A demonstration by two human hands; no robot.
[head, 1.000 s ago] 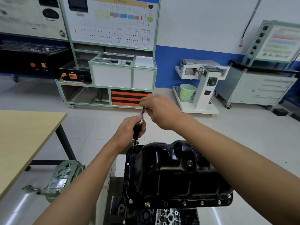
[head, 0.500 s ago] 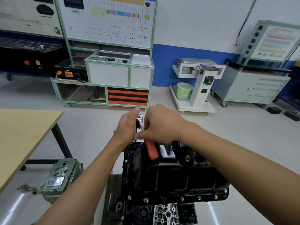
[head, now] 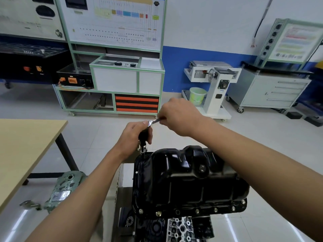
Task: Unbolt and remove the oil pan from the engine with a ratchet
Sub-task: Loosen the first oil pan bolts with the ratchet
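The job looks early: the black oil pan (head: 183,180) sits seated on the upturned engine (head: 178,227) at 6 o'clock in the view. A row of bolts (head: 158,213) shows in its near flange, though one hole in that row may be empty. Work is on the pan's far corner at its 11 o'clock, where the ratchet (head: 153,121) stands on a fastener through a dark upright shaft. The left hand (head: 134,135) has its fingers curled round that shaft, steadying it just above the corner. The right hand (head: 180,116) is closed round the handle, which points out toward 2 o'clock and is mostly hidden in the fist; only a short silver neck shows between the hands. What remains, by my reading, is to finish this corner, work round the flange bolts, and lift the pan off. Half a second ago the right hand was close against the left with the orange grip pointing back over the pan toward 5 o'clock. Now it has swung outward, so a ratchet stroke is under way, while the left hand's hold is unchanged.
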